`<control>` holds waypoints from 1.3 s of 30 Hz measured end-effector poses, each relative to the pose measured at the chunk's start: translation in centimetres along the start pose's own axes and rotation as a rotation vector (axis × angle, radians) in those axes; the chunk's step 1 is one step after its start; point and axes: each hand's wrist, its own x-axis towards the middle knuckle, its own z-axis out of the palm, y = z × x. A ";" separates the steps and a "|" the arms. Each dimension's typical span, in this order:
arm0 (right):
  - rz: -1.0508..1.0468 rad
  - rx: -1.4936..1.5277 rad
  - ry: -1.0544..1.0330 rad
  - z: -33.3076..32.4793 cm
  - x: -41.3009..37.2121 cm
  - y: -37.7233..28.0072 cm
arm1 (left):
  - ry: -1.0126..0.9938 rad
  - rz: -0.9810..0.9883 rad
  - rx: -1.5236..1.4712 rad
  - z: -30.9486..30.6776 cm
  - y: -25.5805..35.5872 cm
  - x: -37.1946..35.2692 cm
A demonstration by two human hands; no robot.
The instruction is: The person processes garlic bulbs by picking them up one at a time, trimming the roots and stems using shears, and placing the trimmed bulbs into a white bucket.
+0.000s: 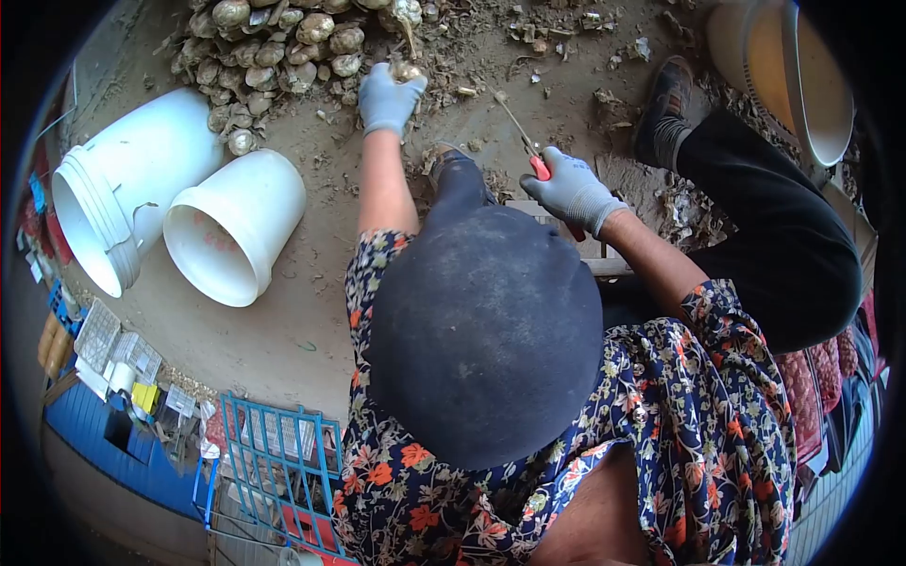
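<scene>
My left hand [387, 97], in a grey glove, reaches out to the edge of a pile of dirty round bulbs [274, 52] on the ground and closes on one bulb [409, 71]. My right hand [571, 191], also gloved, grips a red-handled cutting tool [528, 151] whose thin metal blade points up and left over the dirt. My dark cap [486, 330] and floral sleeves fill the middle of the view and hide the ground below them. My dark-trousered leg [783, 236] and shoe [665, 104] stretch out to the right.
Two white buckets [236, 236] [113, 203] lie on their sides at the left. A pale basin [802, 75] sits at the top right. A blue wire crate [278, 462] and small clutter stand at the lower left. Husks and scraps litter the dirt.
</scene>
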 end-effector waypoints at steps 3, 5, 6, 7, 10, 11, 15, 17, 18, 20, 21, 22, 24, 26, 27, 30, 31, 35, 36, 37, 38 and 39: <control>-0.046 -0.172 0.060 0.1 0.1 -0.2 | -0.224 -0.039 -1.608 -2.2 -2.0 -2.8; -0.147 -0.225 0.176 0.3 -0.1 -0.6 | -0.244 0.098 -1.695 -3.6 -2.0 -5.4; -0.197 -0.242 0.226 0.1 -0.2 -1.1 | -0.266 0.251 -1.786 -4.1 -2.1 -6.5; -0.248 -0.297 0.295 0.4 -0.2 -1.4 | -0.255 0.258 -1.781 -4.6 -1.9 -7.5; -0.407 -0.477 0.461 -0.3 -1.1 -2.4 | -0.271 0.280 -1.797 -5.7 -0.7 -9.7; -0.389 -0.531 0.453 -0.7 -1.5 -2.7 | -0.235 0.272 -1.720 -6.1 -0.2 -10.2; -0.392 -0.514 0.414 -0.9 -2.5 -2.9 | -0.175 0.285 -1.569 -5.7 0.3 -10.7; -0.370 -0.524 0.393 -0.9 -3.0 -3.1 | -0.146 0.301 -1.567 -5.5 0.6 -10.9; -0.348 -0.532 0.369 -0.8 -3.1 -3.3 | -0.052 0.321 -1.512 -5.2 0.7 -11.1; -0.330 -0.529 0.369 -0.6 -3.5 -3.9 | 0.040 0.339 -1.456 -4.9 0.8 -11.3; -0.301 -0.525 0.323 -0.2 -3.3 -4.2 | 0.138 0.385 -1.324 -4.6 0.5 -11.2; -0.274 -0.522 0.276 0.0 -3.3 -4.3 | 0.237 0.428 -1.187 -5.0 0.7 -11.3; -0.301 -0.546 0.301 0.3 -3.2 -4.0 | 0.301 0.483 -1.037 -5.7 0.7 -11.5; -0.314 -0.537 0.259 0.1 -3.2 -4.0 | 0.354 0.530 -0.892 -6.0 0.7 -11.6; -0.310 -0.539 0.257 -0.1 -3.1 -4.1 | 0.283 0.442 -0.980 -5.7 0.8 -11.6; -0.270 -0.395 0.149 -0.1 -2.1 -3.8 | 0.216 0.342 -1.175 -5.0 1.1 -11.7; -0.279 -0.276 0.215 0.4 -1.5 -3.6 | 0.225 0.332 -1.279 -4.8 1.1 -11.7; -0.226 -0.186 0.260 -0.4 -1.6 -2.8 | 0.220 0.278 -1.430 -5.0 1.1 -12.2; -0.203 -0.218 0.221 -0.6 -2.2 -2.6 | 0.192 0.248 -1.515 -5.0 1.1 -12.4; -0.202 -0.223 0.223 -0.8 -2.7 -2.3 | 0.193 0.249 -1.520 -5.3 1.2 -12.7; -0.309 -0.357 0.300 -1.0 -3.2 -2.1 | 0.109 0.236 -1.583 -5.9 1.2 -12.8; -0.417 -0.486 0.374 -1.1 -3.2 -2.0 | 0.022 0.223 -1.639 -6.0 0.9 -12.7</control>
